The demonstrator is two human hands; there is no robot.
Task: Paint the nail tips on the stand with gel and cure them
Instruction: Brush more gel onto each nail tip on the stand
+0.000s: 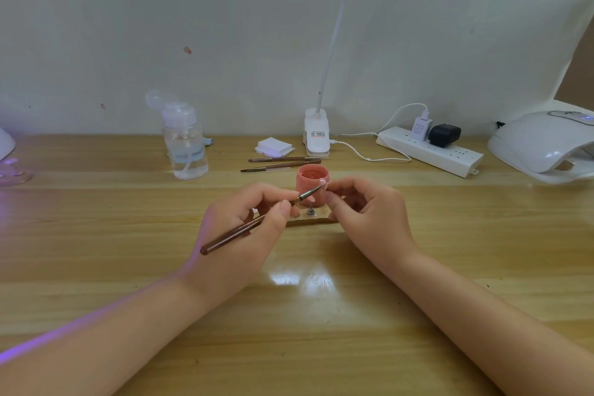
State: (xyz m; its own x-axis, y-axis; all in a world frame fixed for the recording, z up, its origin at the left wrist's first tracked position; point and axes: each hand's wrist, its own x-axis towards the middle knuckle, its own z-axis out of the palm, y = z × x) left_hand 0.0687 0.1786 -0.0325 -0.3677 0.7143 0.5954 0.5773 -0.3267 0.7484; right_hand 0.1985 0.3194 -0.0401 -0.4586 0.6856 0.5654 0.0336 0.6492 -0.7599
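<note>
Stand (pixel 311 221) mostly behind both hands.

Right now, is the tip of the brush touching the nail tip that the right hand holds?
Touching. The head view shows the brush, held by the left hand, ending on the pink nail tip pinched by the right hand, with no gap.

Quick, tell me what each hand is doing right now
Left hand: grips the thin brown nail brush, bristles at the nail tip.
Right hand: pinches the small pink nail tip on its holder.
</note>
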